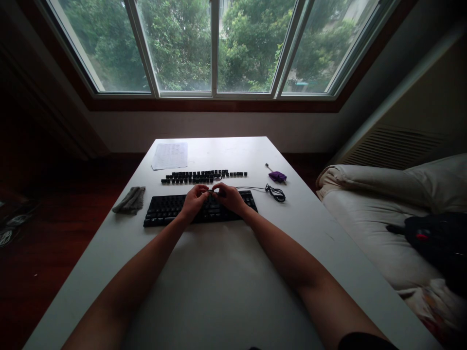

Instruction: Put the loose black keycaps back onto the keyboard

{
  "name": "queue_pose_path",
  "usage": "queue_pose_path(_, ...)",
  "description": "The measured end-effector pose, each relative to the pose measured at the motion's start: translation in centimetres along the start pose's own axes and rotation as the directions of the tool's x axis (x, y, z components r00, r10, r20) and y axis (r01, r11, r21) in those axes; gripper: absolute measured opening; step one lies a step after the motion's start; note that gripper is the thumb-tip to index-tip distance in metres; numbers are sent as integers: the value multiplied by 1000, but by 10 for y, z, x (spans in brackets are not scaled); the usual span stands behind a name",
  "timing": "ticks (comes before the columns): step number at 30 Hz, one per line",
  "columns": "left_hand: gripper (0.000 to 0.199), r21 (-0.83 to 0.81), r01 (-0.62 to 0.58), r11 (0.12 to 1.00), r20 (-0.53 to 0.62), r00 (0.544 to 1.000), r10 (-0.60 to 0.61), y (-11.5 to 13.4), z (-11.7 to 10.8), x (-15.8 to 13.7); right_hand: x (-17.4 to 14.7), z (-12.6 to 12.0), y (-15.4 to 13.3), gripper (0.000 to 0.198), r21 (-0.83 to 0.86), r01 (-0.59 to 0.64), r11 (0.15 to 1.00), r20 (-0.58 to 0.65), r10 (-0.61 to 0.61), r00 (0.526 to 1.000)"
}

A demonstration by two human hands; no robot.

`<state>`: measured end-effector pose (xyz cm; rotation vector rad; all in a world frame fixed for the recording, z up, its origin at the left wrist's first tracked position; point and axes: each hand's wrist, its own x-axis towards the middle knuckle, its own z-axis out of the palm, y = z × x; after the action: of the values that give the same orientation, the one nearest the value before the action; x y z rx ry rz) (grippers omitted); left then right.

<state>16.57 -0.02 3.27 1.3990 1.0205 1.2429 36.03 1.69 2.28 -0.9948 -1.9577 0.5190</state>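
"How do the hands look from your end?"

"I have them mid-frame, over the black keyboard (pixel 160 209). The left hand (pixel 196 198) and right hand (pixel 229 196) are both pinched narrow, fingertips nearly meeting on a small piece (pixel 211 191). It's too small for me to tell what it is."

"And around them?"

"Loose black keycaps (pixel 180 181) in rows just above the hands in the frame, a coiled cable (pixel 278 195) right of center, gray fabric (pixel 130 200) at left."

"How would you handle it, then?"

"I'd let one hand steady while the other works, pinching lightly so the piece doesn't spring away. I'd stay low over the keyboard, and clear of those rows, since a bump could scramble their order."
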Motion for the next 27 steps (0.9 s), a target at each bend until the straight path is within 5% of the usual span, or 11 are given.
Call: queue_pose_path(27,25,20,-4,1000,-11,1000,4,-6,-2,2,0,-2,-2,24,42,-21,999,16,20,1000)
